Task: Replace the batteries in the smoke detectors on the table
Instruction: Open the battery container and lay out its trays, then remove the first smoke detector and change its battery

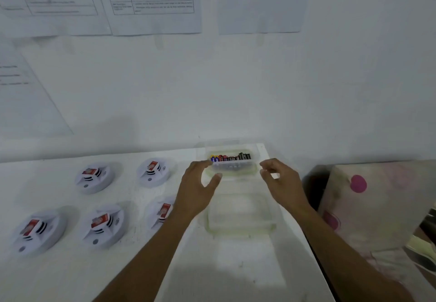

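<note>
5 smoke detectors left on table, batteries in container right rear, second container before it

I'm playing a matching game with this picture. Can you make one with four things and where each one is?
Things
1. smoke detectors
2. battery box
3. clear lid
4. papers

Places
A. on the wall
B. on the left part of the table
C. at the table's far edge, between the left hand and right hand
D. flat on the table, nearer than the battery box

Pairs: 1-B, 2-C, 3-D, 4-A
</note>
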`<state>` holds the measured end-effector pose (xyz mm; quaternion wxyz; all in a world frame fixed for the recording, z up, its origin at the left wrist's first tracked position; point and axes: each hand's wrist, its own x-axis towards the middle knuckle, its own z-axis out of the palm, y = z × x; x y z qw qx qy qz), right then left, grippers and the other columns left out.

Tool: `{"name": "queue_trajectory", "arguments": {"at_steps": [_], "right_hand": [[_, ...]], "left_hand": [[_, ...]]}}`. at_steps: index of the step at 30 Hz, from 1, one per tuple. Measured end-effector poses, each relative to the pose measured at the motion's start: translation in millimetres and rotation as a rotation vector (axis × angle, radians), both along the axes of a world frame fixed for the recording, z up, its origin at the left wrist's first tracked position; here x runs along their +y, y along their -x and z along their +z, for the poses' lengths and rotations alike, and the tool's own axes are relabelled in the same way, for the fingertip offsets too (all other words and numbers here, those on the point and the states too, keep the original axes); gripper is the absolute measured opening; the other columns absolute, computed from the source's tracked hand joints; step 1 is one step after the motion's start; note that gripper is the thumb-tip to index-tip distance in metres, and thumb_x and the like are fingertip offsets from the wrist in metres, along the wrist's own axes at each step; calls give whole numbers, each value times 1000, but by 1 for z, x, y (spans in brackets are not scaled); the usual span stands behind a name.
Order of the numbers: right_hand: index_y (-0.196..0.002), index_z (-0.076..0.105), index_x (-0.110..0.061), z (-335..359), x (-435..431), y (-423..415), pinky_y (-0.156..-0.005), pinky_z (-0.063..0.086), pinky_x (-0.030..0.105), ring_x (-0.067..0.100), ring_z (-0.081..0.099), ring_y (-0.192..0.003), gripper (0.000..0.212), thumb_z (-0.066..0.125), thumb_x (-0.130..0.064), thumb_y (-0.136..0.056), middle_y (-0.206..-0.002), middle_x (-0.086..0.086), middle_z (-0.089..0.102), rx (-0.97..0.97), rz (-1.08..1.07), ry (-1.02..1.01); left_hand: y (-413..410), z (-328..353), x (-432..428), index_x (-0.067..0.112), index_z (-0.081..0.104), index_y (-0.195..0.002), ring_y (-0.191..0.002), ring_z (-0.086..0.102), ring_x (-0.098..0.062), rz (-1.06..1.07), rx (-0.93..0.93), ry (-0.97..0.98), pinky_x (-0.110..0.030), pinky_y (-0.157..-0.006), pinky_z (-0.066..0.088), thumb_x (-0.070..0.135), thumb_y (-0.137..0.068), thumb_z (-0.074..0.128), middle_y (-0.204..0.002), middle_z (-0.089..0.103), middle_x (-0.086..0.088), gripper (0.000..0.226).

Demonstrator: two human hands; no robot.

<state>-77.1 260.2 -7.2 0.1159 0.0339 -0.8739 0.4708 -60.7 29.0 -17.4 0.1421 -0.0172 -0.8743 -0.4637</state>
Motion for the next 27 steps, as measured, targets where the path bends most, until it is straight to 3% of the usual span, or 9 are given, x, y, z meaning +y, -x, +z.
{"name": "queue_trajectory", "arguments": {"at_steps": [5, 7, 11, 13, 15, 18, 22, 24, 27], "right_hand": [[-114, 66, -20, -28, -7, -32, -88, 50, 27, 7, 61, -102, 22, 63, -19, -92, -114, -11, 66, 12, 32, -54], [-116, 65, -20, -34, -10, -35, -83, 53, 26, 7, 64, -99, 23, 62, -17, -93, -117, -11, 65, 26, 20, -13], [-114, 67, -19, -32, -11, -26, -77, 48, 10, 6, 66, -92, 21, 61, -17, -94, -116, -7, 67, 7, 14, 30], [-114, 67, -20, -29, -12, -20, -82, 52, 18, 6, 66, -91, 21, 61, -18, -94, -117, -8, 67, 5, 27, 5], [-115, 67, -20, -26, -12, -16, -89, 54, 32, 9, 66, -92, 22, 61, -21, -94, -118, -7, 65, 2, 49, -43], [-117, 66, -19, -20, -8, -14, -96, 49, 35, 15, 63, -104, 25, 62, -26, -94, -122, -3, 64, 57, 86, -197], [-118, 66, -14, -10, -15, -20, -97, 44, 38, 22, 57, -116, 28, 61, -25, -93, -124, 2, 64, 205, 79, -365], [-117, 66, -15, -5, -27, -26, -96, 42, 38, 24, 57, -116, 28, 59, -25, -92, -124, 2, 64, 255, 92, -402], [-114, 66, -19, 2, -57, -41, -96, 40, 29, 19, 56, -113, 26, 57, -26, -91, -117, -2, 66, 290, 163, -369]], "left_hand": [[-40, -25, 14, 18, 60, -126, -114, 55, -10, -62, 7, 25, -32, -99, 47, 35, -92, 63, -129, 58, 5, 38], [-44, -31, 17, 17, 60, -127, -106, 59, -9, -60, 13, 31, -23, -96, 44, 28, -94, 62, -132, 58, 2, 35], [-40, -28, 20, 14, 62, -125, -96, 61, -9, -16, 35, 25, -8, -88, 39, 23, -95, 61, -131, 59, 1, 32], [-35, -25, 22, 12, 62, -125, -96, 61, -10, -9, 28, 24, -2, -85, 36, 22, -95, 60, -130, 60, -1, 32], [-33, -22, 20, 11, 60, -127, -106, 61, -14, -24, 19, 73, -11, -93, 38, 28, -96, 59, -133, 59, -3, 35], [-36, -14, 4, 14, 54, -135, -131, 47, -17, -62, 24, 222, -21, -106, 29, 46, -97, 49, -141, 53, -2, 50], [-51, -21, -48, 19, 55, -134, -132, 47, -21, 16, 95, 569, -38, -110, 33, 70, -90, 26, -140, 55, -1, 73], [-61, -34, -74, 25, 56, -132, -133, 46, -25, 16, 70, 755, -49, -109, 33, 74, -85, 29, -141, 54, 0, 73], [-72, -48, -95, 30, 50, -137, -134, 41, -25, -85, -16, 806, -50, -105, 39, 72, -81, 38, -148, 45, -1, 72]]}}
